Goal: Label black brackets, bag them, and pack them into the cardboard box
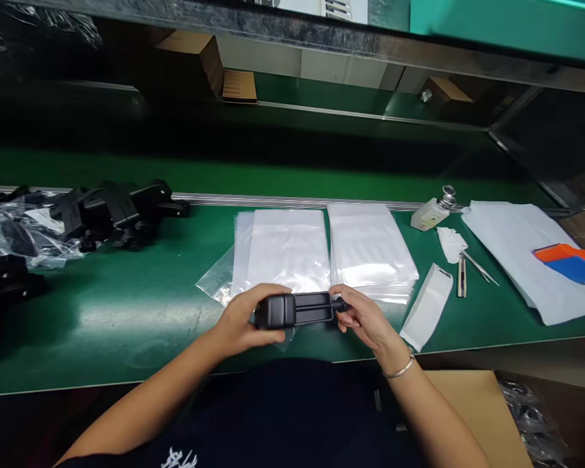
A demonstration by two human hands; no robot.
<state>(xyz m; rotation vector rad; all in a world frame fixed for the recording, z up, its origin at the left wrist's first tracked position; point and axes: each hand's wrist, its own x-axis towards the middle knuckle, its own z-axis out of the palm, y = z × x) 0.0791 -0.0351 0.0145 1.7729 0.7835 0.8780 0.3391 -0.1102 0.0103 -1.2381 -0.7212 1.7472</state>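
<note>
A black plastic clamp-like device (292, 311) is held level above the bench's front edge. It has a blocky left end, and a long slot with a ridged rod inside. My left hand (246, 317) is closed around the blocky end. The fingers of my right hand (363, 315) pinch a small black knob (340, 304) at the device's right end. Just behind it lie two stacks of clear plastic bags, the left stack (287, 250) and the right stack (373, 247). The underside of the device is hidden.
Several black plastic parts (121, 211), some in clear wrap, lie at the left. At the right are a dispenser bottle (433, 209), a cutter (462, 278), tweezers (480, 266), a white strip (428, 305) and white sheets (511, 240). A metal-edged shelf (292, 36) hangs overhead.
</note>
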